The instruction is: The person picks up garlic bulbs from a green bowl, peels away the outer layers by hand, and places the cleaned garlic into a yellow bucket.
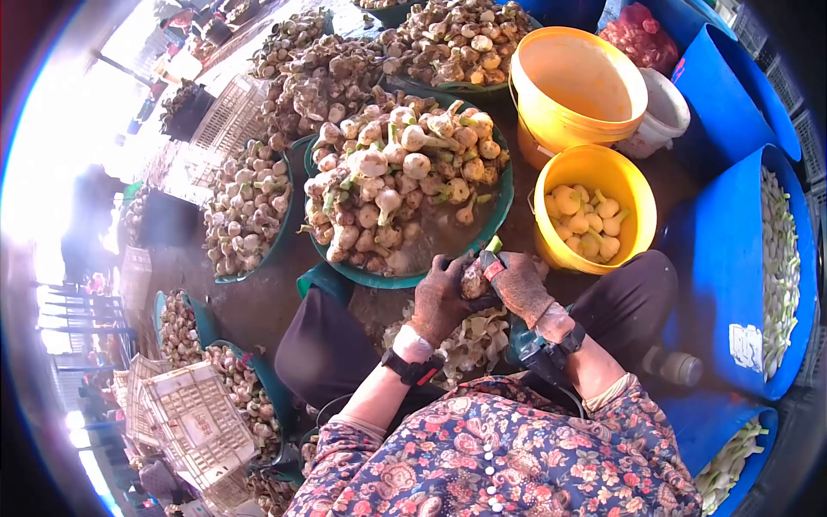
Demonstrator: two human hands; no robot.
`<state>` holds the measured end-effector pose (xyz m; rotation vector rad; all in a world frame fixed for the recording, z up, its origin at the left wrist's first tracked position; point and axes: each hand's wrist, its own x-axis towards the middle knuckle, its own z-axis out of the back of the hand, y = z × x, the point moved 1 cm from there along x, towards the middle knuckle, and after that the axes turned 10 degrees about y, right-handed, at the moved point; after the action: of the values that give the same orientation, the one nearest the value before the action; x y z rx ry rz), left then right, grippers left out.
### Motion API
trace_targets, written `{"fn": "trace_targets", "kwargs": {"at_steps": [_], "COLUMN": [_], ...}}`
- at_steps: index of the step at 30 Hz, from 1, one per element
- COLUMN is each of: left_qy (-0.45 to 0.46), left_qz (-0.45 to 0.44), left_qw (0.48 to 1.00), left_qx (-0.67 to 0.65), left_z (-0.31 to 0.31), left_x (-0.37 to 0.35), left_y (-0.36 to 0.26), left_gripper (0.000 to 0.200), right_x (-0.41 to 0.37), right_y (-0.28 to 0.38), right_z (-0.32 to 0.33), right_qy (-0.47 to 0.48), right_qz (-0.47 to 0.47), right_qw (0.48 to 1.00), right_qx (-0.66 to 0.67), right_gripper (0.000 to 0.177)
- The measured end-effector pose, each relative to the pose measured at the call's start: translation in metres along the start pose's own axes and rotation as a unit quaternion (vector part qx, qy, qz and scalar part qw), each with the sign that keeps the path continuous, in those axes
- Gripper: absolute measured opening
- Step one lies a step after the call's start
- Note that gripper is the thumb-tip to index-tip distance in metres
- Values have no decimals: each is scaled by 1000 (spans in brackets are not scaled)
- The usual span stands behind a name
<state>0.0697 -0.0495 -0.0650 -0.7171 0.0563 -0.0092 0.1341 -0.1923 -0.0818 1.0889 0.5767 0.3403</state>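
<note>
In front of my lap, my left hand, in a dark, dirty work glove, is closed around a garlic bulb with a short green stem. My right hand, gloved the same way, presses against the stem side with a small knife that shows a red part and a dark blade; most of it is hidden by the fingers. Papery garlic skins lie below both hands. Just beyond them stands a wide green tub heaped with unpeeled garlic.
At the right front, a yellow bucket holds peeled bulbs. Behind it are a larger yellow bucket and a white bucket. Blue bins line the right side. Plastic crates and more garlic tubs stand left.
</note>
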Motion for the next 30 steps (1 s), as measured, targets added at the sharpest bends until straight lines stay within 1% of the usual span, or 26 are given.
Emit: {"fn": "trace_targets", "kwargs": {"at_steps": [2,3,4,5,7,9,10,11,13,14,15,16,17,18,19,20,21,22,23,24,25,26,27,28,29,30], "left_qy": [-10,35,79,122,66,10,-17,26,59,26,-68,-78,-90,12,112,211,182,151,116,100,106,72,57,64,68,71], "left_qz": [-29,28,85,141,92,44,61,106,40,4,-15,-49,-82,-40,2,43,85,125,166,211,109,20,-47,-35,-21,-5], "left_qw": [999,984,940,868,846,813,817,827,877,920,990,996,988,999,993,970,953,920,870,782,889,962,989,990,990,991], "left_qx": [-16,-172,-321,-459,-522,-581,-573,-552,-475,-391,-121,-15,91,25,-42,-109,-226,-341,-450,-577,-432,-264,-126,-123,-120,-117], "left_z": [2,1,-1,-4,-18,-33,-37,-32,-38,-31,-20,-4,9,6,-3,-6,-8,-9,-10,-4,-2,0,-3,0,4,9], "left_x": [-1,-4,-5,-5,-2,-4,-1,-5,-3,2,1,3,6,4,1,0,0,1,-1,-1,-6,-11,-12,-13,-14,-16], "left_y": [3,9,17,23,34,35,24,4,8,12,16,-2,-17,-7,9,15,19,20,21,17,20,22,34,30,22,17], "left_gripper": [62,65,68,70,64,57,60,66,72,73,77,73,70,66,62,58,47,38,30,26,25,26,27,30,34,39], "right_x": [-3,-5,-5,-10,-13,-14,-11,-12,-17,-14,-8,0,9,20,19,15,9,4,-3,-11,-13,-10,-9,-13,-16,-19], "right_y": [-6,-9,-10,-4,-23,-14,-10,-7,-6,-14,-26,-45,-63,-84,-81,-72,-64,-55,-42,-25,-16,-15,-13,-10,0,11], "right_z": [-3,-2,0,14,3,-6,-8,-6,-2,4,6,2,-5,-18,-20,-19,-18,-13,-5,5,11,12,13,10,10,11], "right_qy": [-5,5,12,122,162,117,91,115,162,195,169,142,114,165,156,146,133,120,146,172,199,217,166,111,54,34], "right_qz": [37,49,62,-93,-92,-163,-194,-128,2,-103,-95,-88,-76,-94,-52,-9,33,74,62,49,36,59,143,225,304,307], "right_qw": [999,998,996,951,853,846,841,832,802,753,847,919,968,936,941,945,947,947,912,867,814,836,908,947,950,945], "right_qx": [21,45,70,267,487,494,497,528,575,619,495,357,209,296,295,293,291,288,379,465,544,500,356,201,40,-113], "right_gripper": [36,34,32,28,36,45,49,52,58,54,52,49,48,38,36,33,31,29,29,30,33,46,48,51,55,58]}}
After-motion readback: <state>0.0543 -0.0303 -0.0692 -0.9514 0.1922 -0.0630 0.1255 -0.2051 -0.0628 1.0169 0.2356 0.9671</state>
